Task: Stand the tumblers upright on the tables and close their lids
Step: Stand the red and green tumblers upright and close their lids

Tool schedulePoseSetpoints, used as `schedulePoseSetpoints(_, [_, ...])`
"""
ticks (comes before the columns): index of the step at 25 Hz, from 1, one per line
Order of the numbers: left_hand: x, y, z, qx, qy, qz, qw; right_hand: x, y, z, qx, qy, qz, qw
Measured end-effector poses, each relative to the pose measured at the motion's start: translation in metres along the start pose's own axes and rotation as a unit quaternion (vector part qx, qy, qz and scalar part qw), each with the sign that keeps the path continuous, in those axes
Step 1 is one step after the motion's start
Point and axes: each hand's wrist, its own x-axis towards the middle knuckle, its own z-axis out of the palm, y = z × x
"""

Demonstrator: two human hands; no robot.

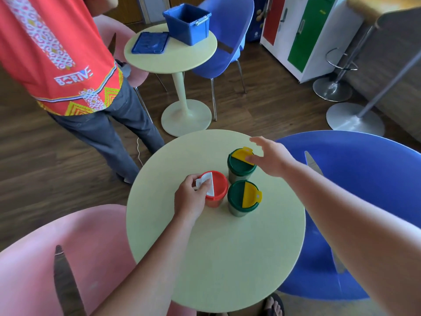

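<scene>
From the head camera, three tumblers stand upright and close together near the middle of the round near table (227,258), their long axes vertical. The left hand (191,197) curls around the left side of the red tumbler (216,190), fingertips (205,184) pressing on its white flip tab (206,182), which looks almost flat against the lid, though whether it has snapped shut is hard to tell. The right hand (271,158) is spread open and holds nothing; it hovers just right of the far green tumbler (241,165), one fingertip at or just above the yellow flap (245,155), which seems slightly raised at its far edge. That flap lies to the left of the right palm, so the right hand is plainly nearer and a short press down looks like what is needed. The near green tumbler (243,198) sits just right of the red one, its yellow flap (250,196) apparently flat, tab pointing right.
</scene>
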Motion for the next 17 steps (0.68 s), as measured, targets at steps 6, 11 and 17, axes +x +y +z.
schedulePoseSetpoints(6, [0.0,0.003,-0.002,0.009,-0.001,-0.012,1.0,0.029,-0.005,0.011,0.156,-0.118,0.091,0.976])
schedulePoseSetpoints(11, [-0.004,0.007,-0.002,0.024,0.0,-0.003,1.0,0.026,-0.005,0.015,0.17,-0.126,0.088,0.973])
schedulePoseSetpoints(17, [-0.006,0.008,-0.003,0.024,-0.006,-0.002,1.0,0.025,-0.013,0.02,0.161,-0.13,0.082,0.975])
